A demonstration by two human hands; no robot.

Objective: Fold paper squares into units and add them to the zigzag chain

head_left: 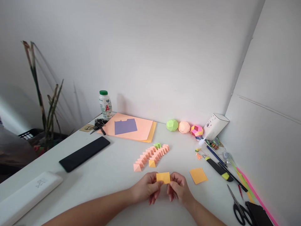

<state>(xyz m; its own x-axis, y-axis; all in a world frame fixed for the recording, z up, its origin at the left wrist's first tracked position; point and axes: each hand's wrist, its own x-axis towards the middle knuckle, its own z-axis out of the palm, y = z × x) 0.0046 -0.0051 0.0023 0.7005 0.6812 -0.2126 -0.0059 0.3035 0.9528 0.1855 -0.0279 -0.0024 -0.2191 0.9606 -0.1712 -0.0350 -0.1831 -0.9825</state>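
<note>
Between my two hands is a small piece of yellow-orange paper [163, 178], a flat rectangle that looks folded. My left hand [150, 186] pinches its left end with the thumb in front. At its right edge, my right hand [179, 186] grips the paper between thumb and fingers. Just beyond the hands stand two rows of folded peach paper pieces [142, 159], with a green piece [157, 145] at the far end and a yellow-orange folded piece [152, 163] at the near end. A square yellow-orange sheet [198, 175] lies right of my right hand.
Scissors [238, 205], a utility knife [218, 169] and a phone [258, 213] lie at right. Paper balls [184, 127] and a white paper tube [215, 126] stand by the wall. At left are a black slab [84, 153], a white case [30, 194], peach sheets [143, 127] and a bottle [105, 105].
</note>
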